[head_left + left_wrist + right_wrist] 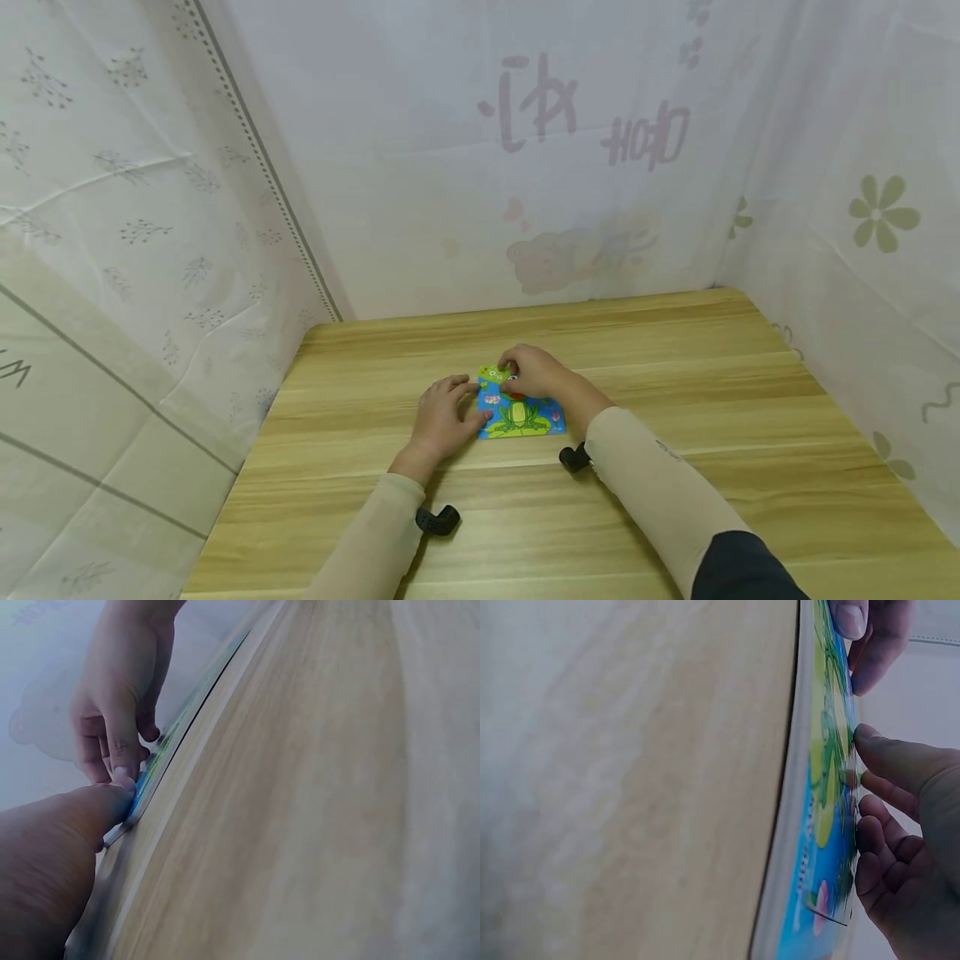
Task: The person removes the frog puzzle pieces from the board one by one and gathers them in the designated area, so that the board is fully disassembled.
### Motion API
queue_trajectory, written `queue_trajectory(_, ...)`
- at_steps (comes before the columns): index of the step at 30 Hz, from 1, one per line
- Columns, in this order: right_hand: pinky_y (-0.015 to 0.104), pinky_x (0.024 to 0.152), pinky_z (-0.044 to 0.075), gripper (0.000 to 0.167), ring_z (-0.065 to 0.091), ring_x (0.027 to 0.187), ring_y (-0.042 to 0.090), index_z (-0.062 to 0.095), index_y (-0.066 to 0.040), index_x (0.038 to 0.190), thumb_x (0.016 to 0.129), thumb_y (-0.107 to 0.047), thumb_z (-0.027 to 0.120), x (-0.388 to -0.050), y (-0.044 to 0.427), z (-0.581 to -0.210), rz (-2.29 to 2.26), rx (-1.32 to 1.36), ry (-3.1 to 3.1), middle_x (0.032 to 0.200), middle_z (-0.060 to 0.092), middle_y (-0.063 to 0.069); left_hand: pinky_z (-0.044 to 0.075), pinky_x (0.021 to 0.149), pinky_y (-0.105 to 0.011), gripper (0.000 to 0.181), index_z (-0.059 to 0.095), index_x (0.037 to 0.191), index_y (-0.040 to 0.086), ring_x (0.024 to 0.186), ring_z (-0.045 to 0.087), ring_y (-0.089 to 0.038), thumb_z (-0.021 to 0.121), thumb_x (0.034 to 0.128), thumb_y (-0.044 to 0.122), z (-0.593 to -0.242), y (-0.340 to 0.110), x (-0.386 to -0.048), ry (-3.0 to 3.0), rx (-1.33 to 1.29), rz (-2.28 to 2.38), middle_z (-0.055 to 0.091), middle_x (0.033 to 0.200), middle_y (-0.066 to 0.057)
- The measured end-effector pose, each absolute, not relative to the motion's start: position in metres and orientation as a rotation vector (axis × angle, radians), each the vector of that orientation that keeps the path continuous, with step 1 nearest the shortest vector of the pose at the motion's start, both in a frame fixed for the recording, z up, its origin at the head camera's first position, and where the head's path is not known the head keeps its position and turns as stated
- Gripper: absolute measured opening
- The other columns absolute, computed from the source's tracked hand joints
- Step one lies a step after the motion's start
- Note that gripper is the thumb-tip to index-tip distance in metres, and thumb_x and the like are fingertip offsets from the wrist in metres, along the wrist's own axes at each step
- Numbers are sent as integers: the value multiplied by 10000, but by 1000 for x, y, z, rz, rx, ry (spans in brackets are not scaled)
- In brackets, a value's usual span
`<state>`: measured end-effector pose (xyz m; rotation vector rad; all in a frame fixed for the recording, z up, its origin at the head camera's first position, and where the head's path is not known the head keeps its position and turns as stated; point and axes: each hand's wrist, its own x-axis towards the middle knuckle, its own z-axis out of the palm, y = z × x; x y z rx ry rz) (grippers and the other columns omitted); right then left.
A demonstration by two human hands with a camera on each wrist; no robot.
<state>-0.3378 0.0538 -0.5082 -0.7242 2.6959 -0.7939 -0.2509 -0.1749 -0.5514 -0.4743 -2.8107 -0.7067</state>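
A flat board (521,419) with a green frog on blue lies on the table. My left hand (442,421) touches its left edge, fingers extended and thumb at the lower left. At the board's upper part, my right hand (536,372) has thumb and fingers bent around a piece at the frog's head, largely covered by the hand. In the right wrist view, the right fingertips meet the surface of the board (826,750), where a seam shows. The left wrist view has the left hand (52,851) close to the right hand (124,690) at the board's edge.
The wooden table (675,350) extends around the board on all sides. Behind it hangs a pale printed curtain (420,167), with more patterned cloth at the left and right. A black device (438,521) is at the left wrist, another (574,458) at the right.
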Motion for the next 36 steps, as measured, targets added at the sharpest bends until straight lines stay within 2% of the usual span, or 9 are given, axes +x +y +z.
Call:
queue_trajectory(11, 343, 869, 521, 411, 573, 944, 188, 682, -126, 1235, 895, -264, 868, -340, 53, -504, -875, -639, 2592, 1030, 605, 1, 327, 1182, -618, 561, 682, 1368, 163, 1422, 453, -363, 765, 936, 511, -552, -173, -250, -2785, -481, -741, 543, 1507, -89)
queue_trajectory(15, 353, 907, 520, 336, 570, 987, 194, 703, -136, 1169, 894, -237, 868, -341, 52, -504, -892, -630, 2563, 1063, 608, 2, 313, 1193, -611, 564, 677, 1376, 172, 1433, 440, -356, 763, 937, 515, -551, -173, -249, -2801, -468, -750, 533, 1517, -82)
queue_trajectory(20, 376, 935, 518, 364, 572, 1012, 199, 694, -159, 1192, 888, -243, 874, -342, 51, -505, -898, -620, 2578, 1090, 605, -5, 303, 1200, -609, 562, 676, 1379, 168, 1438, 435, -357, 764, 940, 508, -549, -172, -248, -2801, -465, -761, 531, 1522, -89)
queue_trajectory(27, 366, 897, 521, 357, 582, 970, 184, 705, -177, 1195, 902, -307, 860, -344, 47, -507, -870, -616, 2603, 1056, 615, -17, 317, 1192, -612, 562, 685, 1372, 164, 1429, 448, -364, 758, 940, 516, -550, -173, -248, -2796, -467, -749, 539, 1515, -95)
queue_trajectory(36, 353, 848, 512, 404, 572, 909, 189, 694, -142, 1195, 881, -319, 878, -343, 42, -504, -836, -621, 2608, 994, 603, 9, 310, 1197, -608, 557, 689, 1369, 172, 1437, 438, -359, 758, 939, 519, -552, -173, -248, -2806, -462, -755, 534, 1522, -80)
